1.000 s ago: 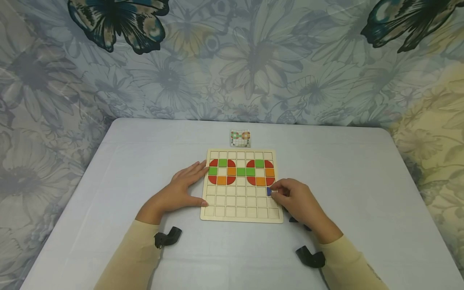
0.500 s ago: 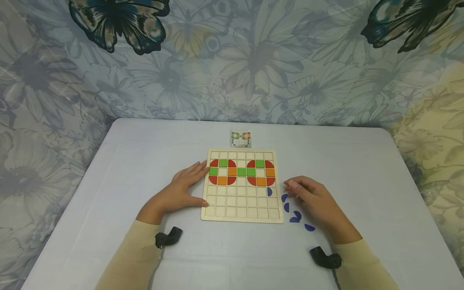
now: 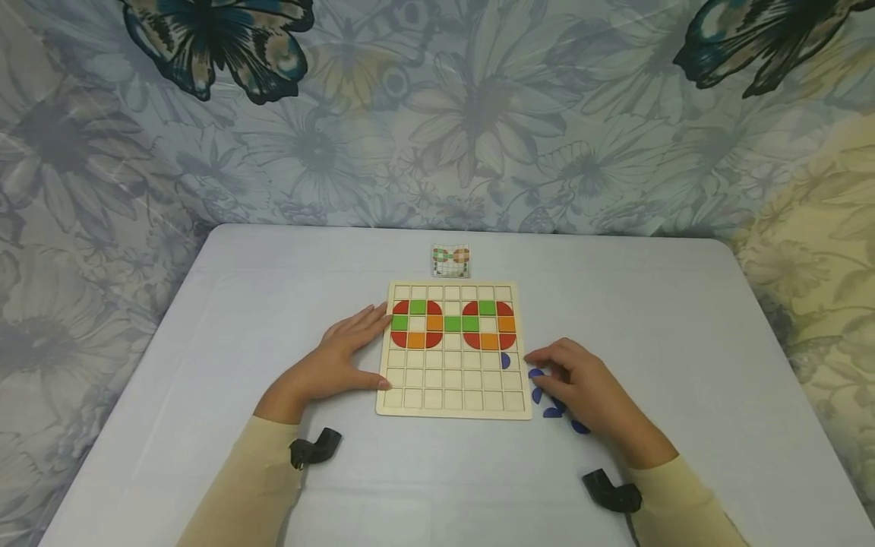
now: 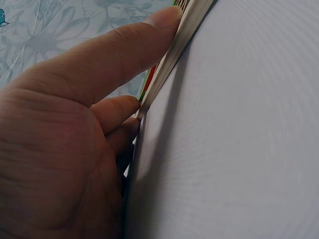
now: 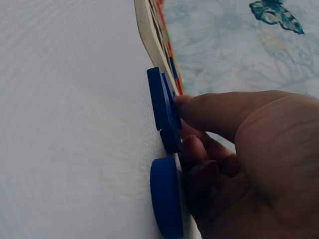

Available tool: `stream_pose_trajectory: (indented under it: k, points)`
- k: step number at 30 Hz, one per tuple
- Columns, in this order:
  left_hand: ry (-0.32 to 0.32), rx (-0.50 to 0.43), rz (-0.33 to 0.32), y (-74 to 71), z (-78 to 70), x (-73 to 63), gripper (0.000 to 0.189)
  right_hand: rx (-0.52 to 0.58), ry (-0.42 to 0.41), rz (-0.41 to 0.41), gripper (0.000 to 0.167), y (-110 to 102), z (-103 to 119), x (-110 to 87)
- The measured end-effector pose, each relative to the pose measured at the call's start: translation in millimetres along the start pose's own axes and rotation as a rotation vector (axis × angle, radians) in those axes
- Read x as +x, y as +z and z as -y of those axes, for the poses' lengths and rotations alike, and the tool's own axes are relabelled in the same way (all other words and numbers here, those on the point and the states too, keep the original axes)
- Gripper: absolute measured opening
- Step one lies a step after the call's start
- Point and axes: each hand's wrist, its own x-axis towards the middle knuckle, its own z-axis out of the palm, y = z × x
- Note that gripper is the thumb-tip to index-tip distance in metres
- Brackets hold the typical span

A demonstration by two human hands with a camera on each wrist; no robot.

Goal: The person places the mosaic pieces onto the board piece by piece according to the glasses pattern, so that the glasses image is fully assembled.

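A square wooden grid board (image 3: 443,380) lies on the table. Red, green and orange tiles fill part of its upper rows, and one blue half-circle piece (image 3: 506,361) sits in a cell below them at the right. My left hand (image 3: 335,365) rests at the board's left edge, its thumb and fingertips touching the rim. Beside the right edge, my right hand (image 3: 581,384) has curled fingers, with thumb and index finger around a loose blue half-circle (image 3: 536,373). Several more blue half-circles (image 5: 167,196) lie under and near this hand, partly hidden by it.
A small pattern card (image 3: 451,260) lies just beyond the board's far edge, showing a similar coloured design. White cloth covers the table (image 3: 273,281). Behind it hangs a floral, butterfly-printed backdrop (image 3: 478,137).
My right hand let go of the blue half-circle in the board's cell, drew off to the right, then lowered over the loose pieces. One loose piece has turned. My left hand stays put.
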Motion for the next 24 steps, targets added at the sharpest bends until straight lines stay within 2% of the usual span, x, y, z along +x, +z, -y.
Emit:
stream_pose_trajectory:
  k: [6, 17, 24]
  points:
    - [0.004, -0.009, 0.000, -0.4, 0.3, -0.2, 0.116, -0.039, 0.020, -0.004, 0.012, 0.5, 3.6, -0.6]
    - [0.000, -0.001, -0.001, -0.6, -0.5, -0.2, 0.116, -0.081, 0.085, -0.021, 0.009, -3.7, 10.7, -2.1]
    - [-0.002, 0.001, 0.001, -0.7, -0.7, 0.0, 0.115, -0.110, 0.098, -0.009, 0.010, -5.3, 12.8, -2.0]
